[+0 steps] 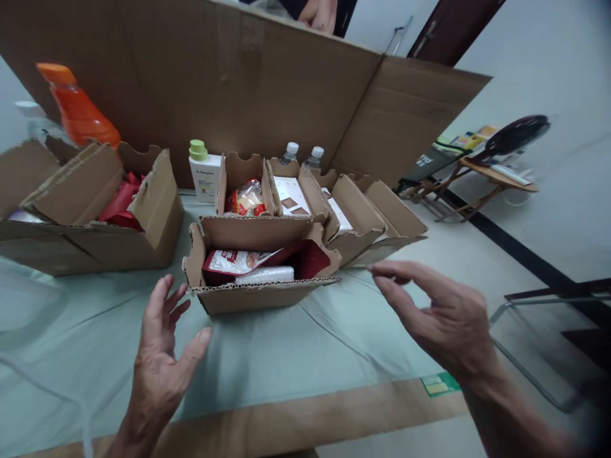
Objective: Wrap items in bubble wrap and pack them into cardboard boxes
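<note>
My left hand [160, 356] is beside the left end of a small cardboard box [260, 300], its fingers spread and nothing in them. My right hand [442, 315] hovers off the box's right end, holding nothing, thumb apart from the stretched fingers. Inside this front box lie a dark red packet [312, 259] with a white printed label and a clear plastic-wrapped white item [266, 275]. Right behind it stands a box [221, 191] with a red and clear snack bag [247, 198]. Another box beside that holds a white carton with brown squares [290, 196].
Left is a larger cardboard box [162, 238] with a red packet [121, 202]; an orange bottle [83, 111] rises behind it. A white bottle with a green cap [205, 175] stands before a tall cardboard panel [296, 89]. Another person's hand [322, 14] shows above the panel.
</note>
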`<state>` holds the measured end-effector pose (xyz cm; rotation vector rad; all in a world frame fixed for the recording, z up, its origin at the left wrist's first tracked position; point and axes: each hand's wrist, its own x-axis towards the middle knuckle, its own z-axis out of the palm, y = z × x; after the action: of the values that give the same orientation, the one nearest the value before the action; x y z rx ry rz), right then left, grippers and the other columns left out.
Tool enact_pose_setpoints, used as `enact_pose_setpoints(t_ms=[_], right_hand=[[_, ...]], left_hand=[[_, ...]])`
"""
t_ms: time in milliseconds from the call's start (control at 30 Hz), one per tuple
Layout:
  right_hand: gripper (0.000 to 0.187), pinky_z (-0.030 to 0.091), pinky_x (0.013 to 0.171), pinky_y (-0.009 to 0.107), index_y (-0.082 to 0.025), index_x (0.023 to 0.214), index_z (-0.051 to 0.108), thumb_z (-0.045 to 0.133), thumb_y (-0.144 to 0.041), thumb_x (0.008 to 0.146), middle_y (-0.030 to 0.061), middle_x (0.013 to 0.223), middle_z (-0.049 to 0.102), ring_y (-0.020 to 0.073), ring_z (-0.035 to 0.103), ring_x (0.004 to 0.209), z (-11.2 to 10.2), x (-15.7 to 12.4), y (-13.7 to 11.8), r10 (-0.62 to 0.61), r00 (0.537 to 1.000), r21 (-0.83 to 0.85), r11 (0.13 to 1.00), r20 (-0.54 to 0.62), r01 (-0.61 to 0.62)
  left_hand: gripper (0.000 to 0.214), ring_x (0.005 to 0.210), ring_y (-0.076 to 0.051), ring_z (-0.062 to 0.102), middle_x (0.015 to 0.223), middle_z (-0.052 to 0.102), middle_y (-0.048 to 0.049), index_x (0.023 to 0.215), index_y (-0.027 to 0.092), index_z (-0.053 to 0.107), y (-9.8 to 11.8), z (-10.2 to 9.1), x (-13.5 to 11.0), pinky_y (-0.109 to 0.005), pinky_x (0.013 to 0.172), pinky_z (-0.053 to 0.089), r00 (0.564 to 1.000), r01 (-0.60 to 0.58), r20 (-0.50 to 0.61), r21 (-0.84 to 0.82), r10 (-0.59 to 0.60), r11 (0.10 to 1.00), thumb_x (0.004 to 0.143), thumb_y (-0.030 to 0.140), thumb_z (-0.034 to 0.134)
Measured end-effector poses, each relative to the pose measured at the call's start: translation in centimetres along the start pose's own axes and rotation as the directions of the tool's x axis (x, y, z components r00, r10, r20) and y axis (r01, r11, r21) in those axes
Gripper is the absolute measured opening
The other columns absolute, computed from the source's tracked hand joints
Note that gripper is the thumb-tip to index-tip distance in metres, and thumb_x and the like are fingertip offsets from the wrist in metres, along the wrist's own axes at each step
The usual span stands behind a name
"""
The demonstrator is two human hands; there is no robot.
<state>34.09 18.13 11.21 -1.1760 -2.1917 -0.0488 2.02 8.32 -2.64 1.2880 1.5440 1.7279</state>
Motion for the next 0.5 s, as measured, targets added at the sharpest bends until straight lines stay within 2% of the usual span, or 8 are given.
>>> enact_pose_setpoints(t_ms=[33,100,200,267,333,400,433,500], right_hand=[[0.013,0.060,0.075,0.032,-0.021,0.102,0.074,0.065,-0.028,0.096,0.0056,0.095,0.080,0.0195,0.074,0.079,0.3,-1.5,0.7,0.087,0.996,0.036,0.995,0.037,-0.088],[0.026,0.059,0.066,0.032,-0.019,0.115,0.071,0.065,-0.033,0.094,0.0088,0.102,0.079,0.0212,0.074,0.081,2.2,-3.4,1.7,0.209,0.964,0.119,0.966,0.167,-0.230],[0.053,0.059,0.068,0.034,-0.014,0.135,0.060,0.067,-0.040,0.090,0.0150,0.116,0.075,0.0248,0.073,0.091,7.0,-3.6,1.9,0.245,0.920,0.229,0.919,0.307,-0.321],[0.045,0.059,0.073,0.036,-0.014,0.126,0.064,0.064,-0.042,0.090,0.0143,0.111,0.075,0.0250,0.071,0.089,9.6,-2.8,1.5,0.225,0.922,0.290,0.902,0.316,-0.320],[0.032,0.059,0.075,0.037,-0.015,0.110,0.069,0.059,-0.039,0.091,0.0124,0.102,0.075,0.0252,0.069,0.086,11.0,-2.8,0.5,0.223,0.932,0.323,0.893,0.287,-0.313],[0.026,0.059,0.079,0.039,-0.017,0.105,0.069,0.056,-0.036,0.093,0.0123,0.097,0.074,0.0273,0.069,0.089,11.4,-4.0,-1.2,0.218,0.948,0.339,0.895,0.232,-0.289],[0.025,0.059,0.082,0.040,-0.018,0.106,0.069,0.056,-0.035,0.093,0.0130,0.099,0.074,0.0288,0.069,0.094,11.5,-5.0,-2.4,0.198,0.961,0.354,0.899,0.193,-0.257],[0.029,0.059,0.089,0.043,-0.020,0.117,0.067,0.056,-0.033,0.094,0.0148,0.111,0.073,0.0312,0.068,0.105,11.7,-6.7,-5.2,0.115,0.984,0.406,0.900,0.137,-0.161]], left_hand=[[0.087,0.145,-0.029,0.046,0.169,0.031,-0.0070,0.160,0.042,0.029,-0.4,-0.3,0.0,-0.049,0.118,0.042,0.999,0.042,-0.002,0.009,-0.042,0.999,0.087,0.029,0.074],[0.088,0.146,-0.030,0.044,0.168,0.032,-0.0085,0.160,0.039,0.028,-1.1,-0.3,0.2,-0.050,0.119,0.041,0.993,0.118,0.001,0.018,-0.118,0.993,0.086,0.033,0.075],[0.084,0.139,-0.029,0.052,0.159,0.044,-0.0125,0.158,0.031,0.034,-1.3,1.5,1.4,-0.049,0.117,0.043,0.978,0.200,0.065,-0.020,-0.198,0.980,0.085,0.039,0.075],[0.079,0.131,-0.028,0.058,0.149,0.053,-0.0142,0.152,0.025,0.039,-1.2,3.3,2.0,-0.048,0.115,0.045,0.974,0.216,0.085,-0.055,-0.211,0.975,0.084,0.042,0.074],[0.076,0.127,-0.028,0.060,0.143,0.058,-0.0143,0.147,0.022,0.043,-1.0,4.2,1.9,-0.048,0.114,0.045,0.975,0.216,0.069,-0.074,-0.211,0.974,0.082,0.045,0.075],[0.070,0.126,-0.029,0.061,0.136,0.062,-0.0134,0.139,0.021,0.050,-1.2,3.3,0.6,-0.049,0.115,0.044,0.969,0.246,0.028,-0.071,-0.244,0.967,0.079,0.047,0.077],[0.067,0.125,-0.030,0.061,0.132,0.064,-0.0125,0.134,0.021,0.054,-1.4,2.0,-0.5,-0.050,0.115,0.044,0.961,0.275,-0.003,-0.068,-0.276,0.959,0.078,0.048,0.078],[0.059,0.122,-0.031,0.063,0.123,0.068,-0.0104,0.124,0.022,0.060,-1.7,-1.7,-2.9,-0.051,0.115,0.043,0.938,0.327,-0.101,-0.062,-0.332,0.943,0.076,0.050,0.081]])
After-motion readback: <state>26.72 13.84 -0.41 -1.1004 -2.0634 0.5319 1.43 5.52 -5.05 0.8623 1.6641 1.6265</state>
